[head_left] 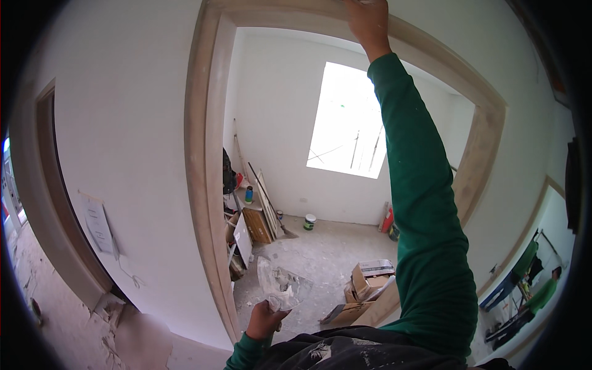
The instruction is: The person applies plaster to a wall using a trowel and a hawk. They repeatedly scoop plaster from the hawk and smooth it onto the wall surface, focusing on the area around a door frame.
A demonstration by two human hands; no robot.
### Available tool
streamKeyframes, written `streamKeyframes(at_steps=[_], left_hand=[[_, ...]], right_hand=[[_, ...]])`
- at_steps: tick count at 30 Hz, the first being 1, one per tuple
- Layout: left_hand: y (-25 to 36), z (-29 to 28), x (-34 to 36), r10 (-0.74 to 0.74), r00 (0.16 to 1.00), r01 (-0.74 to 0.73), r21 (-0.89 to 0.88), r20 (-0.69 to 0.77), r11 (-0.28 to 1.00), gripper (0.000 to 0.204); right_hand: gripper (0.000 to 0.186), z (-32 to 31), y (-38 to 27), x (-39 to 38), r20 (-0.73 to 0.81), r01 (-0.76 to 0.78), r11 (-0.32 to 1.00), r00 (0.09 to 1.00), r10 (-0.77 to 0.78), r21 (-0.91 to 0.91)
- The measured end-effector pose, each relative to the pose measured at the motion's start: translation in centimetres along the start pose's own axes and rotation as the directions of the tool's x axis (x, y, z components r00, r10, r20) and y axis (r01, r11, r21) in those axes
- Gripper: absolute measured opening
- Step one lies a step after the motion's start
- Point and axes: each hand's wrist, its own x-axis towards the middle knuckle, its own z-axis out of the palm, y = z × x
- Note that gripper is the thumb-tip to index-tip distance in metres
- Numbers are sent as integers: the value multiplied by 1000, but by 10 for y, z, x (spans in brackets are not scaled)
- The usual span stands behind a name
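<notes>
Outside a white-walled room (277, 123), at its wooden door frame (202, 154), probably best to keep the clear plastic (283, 288) steady, low in the left hand (265, 319), pinched by the fingers, while working evenly overhead with the right hand (370, 28), with fingers too cropped to judge.

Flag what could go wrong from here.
1. The left hand holds the clear plastic near one end; it might slip, dropping the pale material with it.
2. The right hand is raised to the top of the door frame; overhead reach could strain the arm.
3. Cardboard boxes beyond the opening could trip someone stepping through.
</notes>
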Motion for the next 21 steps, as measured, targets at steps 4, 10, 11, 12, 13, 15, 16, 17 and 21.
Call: streamKeyframes(at_steps=[4, 10, 11, 12, 13, 15, 16, 17, 21], left_hand=[[0, -1, -2, 6, 1000, -6, 8, -12, 1000, 20], [4, -7, -4, -29, 1000, 29, 0, 0, 1000, 21], [6, -5, -4, -13, 1000, 13, 18, 8, 1000, 20], [10, -5, -5, 2, 1000, -2, 38, -3, 999, 20], [15, -5, -6, 16, 1000, -15, 60, -4, 998, 20], [30, -4, -10, -36, 998, 35, 25, 42, 999, 20], [34, -6, -11, -65, 997, 65, 9, 52, 998, 21], [32, -8, -9, -96, 991, 93, 41, 93, 995, 22], [28, -1, -1, -209, 947, 164, 191, 244, 968, 30]], right_hand=[[21, 11, -13, 1, -33, -35, 999, 999, 37, 41], [19, -34, -70, -70, -231, -139, 931, 947, 225, 338], [17, -47, -80, -97, -227, -204, 852, 910, 346, 481], [16, -56, -87, -126, -199, -252, 767, 875, 441, 590], [25, -68, -92, -157, -131, -300, 710, 865, 484, 637], [33, -87, -98, -234, -52, -395, 662, 835, 547, 637], [33, -76, -117, -260, -25, -431, 591, 793, 608, 682], [31, -80, -119, -302, 105, -508, 515, 774, 624, 690], [14, -76, -165, -387, 479, -800, 410, 593, 647, 437]])
